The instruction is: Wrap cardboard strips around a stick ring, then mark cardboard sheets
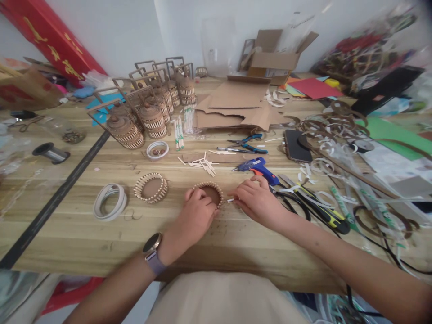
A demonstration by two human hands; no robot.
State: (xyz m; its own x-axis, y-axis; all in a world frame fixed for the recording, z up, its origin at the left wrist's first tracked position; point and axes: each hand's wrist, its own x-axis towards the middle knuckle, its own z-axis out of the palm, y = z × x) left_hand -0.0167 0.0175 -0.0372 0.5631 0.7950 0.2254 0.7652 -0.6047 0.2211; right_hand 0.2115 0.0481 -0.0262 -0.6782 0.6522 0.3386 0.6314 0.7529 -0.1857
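Note:
My left hand (197,215) is curled around the left side of a small round cardboard ring lined with upright wooden sticks (212,191), pressing it onto the wooden table (101,234). My right hand (255,199) pinches a short wooden stick (230,200) against the ring's right side. A finished stick-lined ring (150,187) lies a little to the left. Loose cut sticks (204,165) lie just behind the ring. A blue glue gun (258,168) rests behind my right hand.
A white tape ring (110,201) lies at left. Several stacked cardboard basket models (148,112) stand behind. Flat cardboard sheets (236,105), blue pliers (248,143), a phone (297,145), scissors and a yellow knife (320,211) and cardboard strips crowd the right side.

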